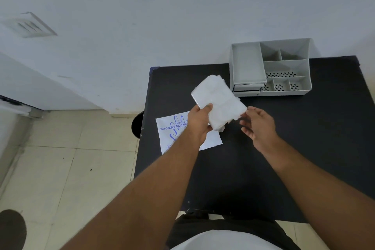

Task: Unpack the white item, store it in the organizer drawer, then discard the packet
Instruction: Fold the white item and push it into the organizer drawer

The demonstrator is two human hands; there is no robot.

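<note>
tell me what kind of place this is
Likely a plain office or workroom corner, though that's a guess: a small black table against a bare white wall, a grey desk organizer on it, and a tiled floor.

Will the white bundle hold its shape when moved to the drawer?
Probably floppy: the white bundle looks ragged at its lower edge. Likely light, as the left hand seems to carry it alone. Layers may slip apart.

Your left hand (199, 123), at the centre of the frame, curls its thumb and fingers round the white item (219, 99), with the forearm reaching up from the lower left. Your right hand (257, 124) sits just right of it, fingers loosely spread, its forearm entering from the lower right.
</note>
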